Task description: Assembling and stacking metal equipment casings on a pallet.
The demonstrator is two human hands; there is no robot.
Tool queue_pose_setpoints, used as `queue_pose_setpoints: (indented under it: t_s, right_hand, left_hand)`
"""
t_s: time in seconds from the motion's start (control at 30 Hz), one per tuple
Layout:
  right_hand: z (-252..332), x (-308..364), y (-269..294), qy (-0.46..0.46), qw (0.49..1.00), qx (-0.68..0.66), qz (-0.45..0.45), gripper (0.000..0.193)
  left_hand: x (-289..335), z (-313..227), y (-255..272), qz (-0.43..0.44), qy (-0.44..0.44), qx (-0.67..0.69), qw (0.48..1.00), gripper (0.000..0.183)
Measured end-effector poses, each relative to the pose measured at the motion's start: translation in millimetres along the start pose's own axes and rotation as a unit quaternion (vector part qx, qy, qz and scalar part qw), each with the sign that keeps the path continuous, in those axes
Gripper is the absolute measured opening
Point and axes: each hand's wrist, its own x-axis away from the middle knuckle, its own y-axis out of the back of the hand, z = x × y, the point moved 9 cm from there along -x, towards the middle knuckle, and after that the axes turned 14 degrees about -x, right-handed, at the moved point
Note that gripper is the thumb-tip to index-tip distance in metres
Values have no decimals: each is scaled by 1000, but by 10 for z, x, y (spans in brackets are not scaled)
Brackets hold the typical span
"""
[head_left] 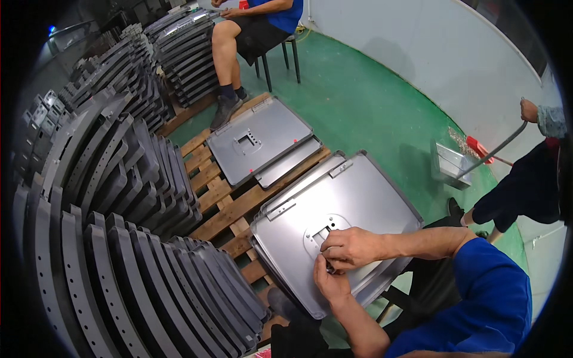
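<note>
- Head view: the left hand (pixel 332 283) and right hand (pixel 353 247) meet, fingers bunched narrow; what they hold, I cannot tell.
- They are at the cutout (pixel 322 235) of a grey metal panel (pixel 376 194), lying atop similar panels.

A green floor (pixel 370 101) stretches to a pale wall (pixel 412 45) that curves through the wide lens. A dark-legged chair (pixel 296 59) stands toward the top. Left of centre lies a slatted wooden pallet (pixel 230 213). A small blue light (pixel 52 28) glows in the dim upper left.
</note>
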Motion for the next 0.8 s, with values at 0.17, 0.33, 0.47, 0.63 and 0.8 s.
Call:
queue_pose_setpoints:
  t_s: [0.17, 0.33, 0.47, 0.63, 0.8]
  right_hand:
    - [-82, -2, -1, -69, 996, -55, -27, 20]
    - [-201, 50, -107, -115, 990, -80, -33, 22]
    - [-251, -20, -194, -167, 976, -137, -20, 19]
    - [-354, -107, -200, -180, 966, -180, -44, 17]
    - [-1040, -186, 81, -281, 927, -152, -195, 16]
  left_hand:
    - [27, -41, 9, -46, 10, 35, 998, 33]
    - [61, -108, 71, -125, -8, 8, 992, 23]
    - [51, -145, 154, -147, -13, 41, 988, 26]
    - [36, -179, 158, -128, -22, 90, 987, 25]
    - [190, -479, 372, -262, -66, -17, 963, 29]
